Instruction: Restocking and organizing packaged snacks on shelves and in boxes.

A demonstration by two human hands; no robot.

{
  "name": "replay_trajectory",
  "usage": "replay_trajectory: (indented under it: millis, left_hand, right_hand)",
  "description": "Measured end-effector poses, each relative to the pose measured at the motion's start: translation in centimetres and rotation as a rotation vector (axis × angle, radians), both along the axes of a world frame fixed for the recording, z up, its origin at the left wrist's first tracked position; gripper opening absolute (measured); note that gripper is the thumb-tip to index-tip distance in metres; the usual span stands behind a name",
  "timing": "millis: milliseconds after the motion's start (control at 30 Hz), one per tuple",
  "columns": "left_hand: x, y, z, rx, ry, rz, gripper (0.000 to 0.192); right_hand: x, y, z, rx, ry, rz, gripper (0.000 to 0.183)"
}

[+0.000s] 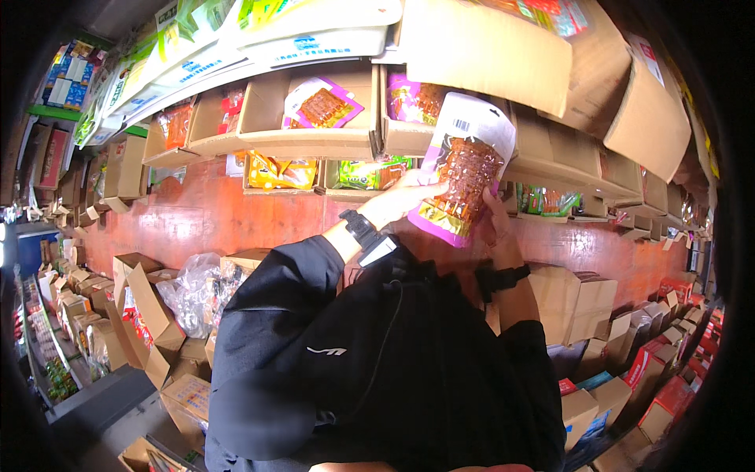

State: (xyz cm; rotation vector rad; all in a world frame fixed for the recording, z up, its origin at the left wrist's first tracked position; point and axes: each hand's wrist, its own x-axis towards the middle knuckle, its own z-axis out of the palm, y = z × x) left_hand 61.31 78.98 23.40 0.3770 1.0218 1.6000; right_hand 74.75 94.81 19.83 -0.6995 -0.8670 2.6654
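Between both hands I hold a purple and white snack pouch [466,171], tilted, its hanging hole at the top. A clear window shows brown, glossy food, and a barcode is printed above it. My left hand [404,197] grips the pouch's left edge, with the thumb across the front. At its lower right edge, my right hand [497,221] holds it, the fingers partly hidden behind. A similar pouch [323,105] lies in an open cardboard box [307,141] ahead. More purple packaging [413,100] shows in the box beside it, partly covered by a cardboard flap.
Below the upper boxes stand boxes with yellow packets [283,172] and green packets [360,174]. A large cardboard flap [489,65] juts out above the pouch. Reddish wooden floor [236,212] runs between the rows. Cartons [569,304] and crumpled clear plastic [191,292] flank my body.
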Motion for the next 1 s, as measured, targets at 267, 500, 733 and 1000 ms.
replay_trajectory:
  millis: [267,500,733,1000]
  left_hand:
    - [5.7,0.3,-1.7,-0.331,1.014,0.270,0.063]
    - [11.8,-1.0,-2.3,-0.177,0.041,0.412,0.032]
    - [9.5,-4.2,-1.4,-0.197,-0.008,0.447,0.033]
    - [5.7,-2.6,-0.2,0.035,-0.446,0.263,0.044]
  right_hand:
    - [6.0,0.5,2.3,0.818,-0.297,-0.039,0.018]
    - [8.3,-6.4,2.5,1.099,0.007,0.413,0.033]
    - [7.6,-2.5,0.6,1.122,-0.253,0.008,0.035]
    - [4.6,-0.9,1.5,0.013,-0.110,0.461,0.042]
